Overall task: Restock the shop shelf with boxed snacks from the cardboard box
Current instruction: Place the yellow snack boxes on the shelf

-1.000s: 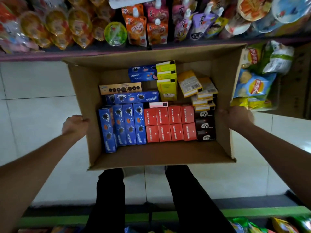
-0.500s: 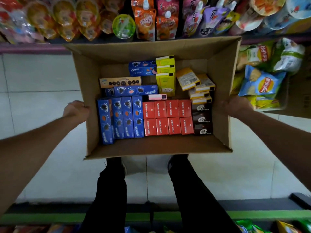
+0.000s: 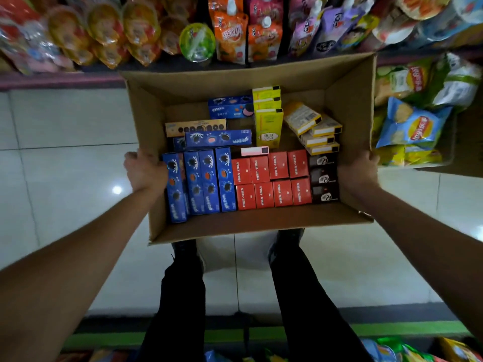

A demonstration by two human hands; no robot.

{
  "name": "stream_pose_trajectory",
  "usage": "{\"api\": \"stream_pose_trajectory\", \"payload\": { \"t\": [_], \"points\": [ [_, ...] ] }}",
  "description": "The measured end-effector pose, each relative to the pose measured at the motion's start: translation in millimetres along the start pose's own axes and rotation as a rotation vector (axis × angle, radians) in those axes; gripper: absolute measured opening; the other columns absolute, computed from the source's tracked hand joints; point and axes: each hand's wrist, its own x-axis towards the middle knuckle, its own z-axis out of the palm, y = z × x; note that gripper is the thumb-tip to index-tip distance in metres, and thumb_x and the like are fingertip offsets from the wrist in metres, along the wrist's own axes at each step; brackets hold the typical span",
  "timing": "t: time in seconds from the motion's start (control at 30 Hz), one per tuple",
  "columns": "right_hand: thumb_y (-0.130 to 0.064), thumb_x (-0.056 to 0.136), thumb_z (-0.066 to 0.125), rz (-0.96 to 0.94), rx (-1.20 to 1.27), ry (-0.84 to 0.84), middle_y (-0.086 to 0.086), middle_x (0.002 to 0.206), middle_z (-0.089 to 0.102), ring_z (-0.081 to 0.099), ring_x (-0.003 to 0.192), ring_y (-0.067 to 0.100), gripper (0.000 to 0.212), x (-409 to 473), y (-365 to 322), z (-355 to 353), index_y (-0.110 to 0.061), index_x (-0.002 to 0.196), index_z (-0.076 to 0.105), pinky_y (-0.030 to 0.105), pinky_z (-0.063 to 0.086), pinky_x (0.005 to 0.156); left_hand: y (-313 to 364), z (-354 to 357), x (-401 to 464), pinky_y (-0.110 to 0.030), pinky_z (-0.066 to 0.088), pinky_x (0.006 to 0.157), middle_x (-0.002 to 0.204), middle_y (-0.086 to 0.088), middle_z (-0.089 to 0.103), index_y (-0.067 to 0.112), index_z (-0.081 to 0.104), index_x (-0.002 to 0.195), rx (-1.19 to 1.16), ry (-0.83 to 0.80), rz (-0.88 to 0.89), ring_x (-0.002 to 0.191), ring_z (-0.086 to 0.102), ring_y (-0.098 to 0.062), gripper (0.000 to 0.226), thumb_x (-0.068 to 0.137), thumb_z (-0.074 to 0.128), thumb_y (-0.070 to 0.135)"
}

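Your left hand grips the left wall of the cardboard box, fingers curled over the top edge and hooked inside, knuckles just beside the outermost blue cookie box. Your right hand grips the right wall the same way, fingers wrapped over the rim; the fingertips are hidden behind the cardboard. Both arms reach forward and the box hangs between the 2 hands, above your dark trouser legs and the pale tiled floor.

Inside the box, nearest your left hand: 4 blue cookie boxes standing side by side on end. Behind them 1 more blue box lies crosswise, with a tan cookie box behind that and another blue one toward the far wall. Centre: red boxes in 2 rows of 4, packed touching. Beside your right hand: 3 dark brown boxes in a column against the right wall. Behind the red rows: a small pink box, upright yellow boxes, and a loose, tilted pile of yellow-and-white boxes.

Beyond the far wall, the shop shelf carries orange and purple spouted pouches and bagged snacks. To the right of your right hand, a bin holds crisp bags.
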Motion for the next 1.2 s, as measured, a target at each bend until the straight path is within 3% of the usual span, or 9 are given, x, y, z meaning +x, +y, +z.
{"api": "stream_pose_trajectory", "payload": {
  "t": [0.13,0.3,0.47,0.6,0.67,0.8,0.9,1.03,1.2],
  "points": [
    [-0.017,0.087,0.058,-0.18,-0.058,-0.171,0.013,0.158,0.019,0.036,0.136,0.04,0.066,-21.8,0.0,27.4,-0.011,0.149,0.034,0.048,0.036,0.109,-2.9,16.3,-27.5,-0.052,0.032,0.105,0.138,-0.027,0.037,0.005,0.052,0.123,0.203,-0.061,0.165,0.126,0.035,-0.047,0.044,0.082,0.064,0.016],
    [-0.022,0.089,0.057,-0.16,-0.019,-0.328,0.014,0.148,0.033,0.047,0.126,0.038,0.061,-27.0,-5.2,56.9,-0.016,0.146,0.037,0.047,0.042,0.103,1.3,39.5,-42.7,-0.052,0.027,0.111,0.142,-0.014,0.04,0.017,0.048,0.136,0.343,-0.283,0.501,0.138,0.031,-0.034,0.053,0.085,0.065,0.019],
    [-0.025,0.081,0.056,-0.125,0.056,-0.345,0.011,0.14,0.042,0.049,0.122,0.035,0.065,-16.2,-13.7,72.4,-0.022,0.144,0.039,0.047,0.044,0.1,36.2,80.1,-64.0,-0.045,0.03,0.113,0.148,-0.009,0.038,0.019,0.039,0.146,0.223,-0.571,0.407,0.138,0.032,-0.029,0.056,0.093,0.057,0.019],
    [-0.024,0.086,0.057,0.037,0.344,-0.374,0.008,0.102,0.066,0.068,0.084,0.024,0.05,12.3,-13.7,77.2,-0.015,0.133,0.043,0.041,0.058,0.075,80.3,109.4,-66.8,-0.048,0.028,0.115,0.154,-0.01,0.031,0.018,0.033,0.15,0.161,-0.587,0.399,0.142,0.028,-0.03,0.066,0.09,0.059,0.019],
    [-0.023,0.087,0.06,0.093,0.423,-0.32,0.01,0.103,0.065,0.067,0.08,0.022,0.052,31.2,-11.2,76.6,-0.01,0.133,0.042,0.035,0.055,0.068,107.6,123.1,-61.3,-0.047,0.031,0.112,0.149,-0.011,0.036,0.018,0.034,0.148,0.144,-0.529,0.437,0.138,0.032,-0.031,0.068,0.086,0.062,0.019],
    [-0.034,0.085,0.064,0.227,0.553,-0.121,0.011,0.128,0.057,0.059,0.104,0.029,0.062,71.7,-0.6,69.9,-0.017,0.14,0.04,0.039,0.05,0.086,160.8,146.4,-39.3,-0.049,0.033,0.109,0.147,-0.012,0.035,0.018,0.035,0.147,0.18,-0.419,0.553,0.136,0.031,-0.035,0.071,0.083,0.067,0.023],
    [-0.038,0.09,0.061,0.228,0.717,-0.143,0.013,0.135,0.053,0.055,0.118,0.033,0.064,96.0,3.3,72.7,-0.014,0.144,0.036,0.04,0.047,0.097,201.0,160.6,-14.4,-0.049,0.034,0.107,0.148,-0.012,0.034,0.018,0.036,0.146,0.204,-0.328,0.649,0.137,0.03,-0.034,0.074,0.082,0.071,0.03],
    [-0.046,0.09,0.06,0.19,0.659,-0.08,0.005,0.155,0.034,0.04,0.136,0.032,0.078,111.4,-3.2,82.5,-0.032,0.155,0.019,0.042,0.036,0.11,245.7,171.0,23.9,-0.05,0.034,0.107,0.149,-0.01,0.035,0.016,0.034,0.146,0.346,-0.226,0.721,0.138,0.031,-0.034,0.08,0.078,0.076,0.031],
    [-0.011,0.083,0.065,-0.146,0.531,-0.07,0.006,0.161,0.013,0.032,0.142,0.026,0.095,108.5,-0.7,82.6,-0.034,0.157,0.009,0.032,0.033,0.112,257.5,176.2,38.8,-0.053,0.036,0.106,0.155,-0.006,0.022,0.018,0.019,0.153,0.459,-0.286,0.704,0.139,0.027,-0.033,0.104,0.073,0.084,0.028]
  ]
}}
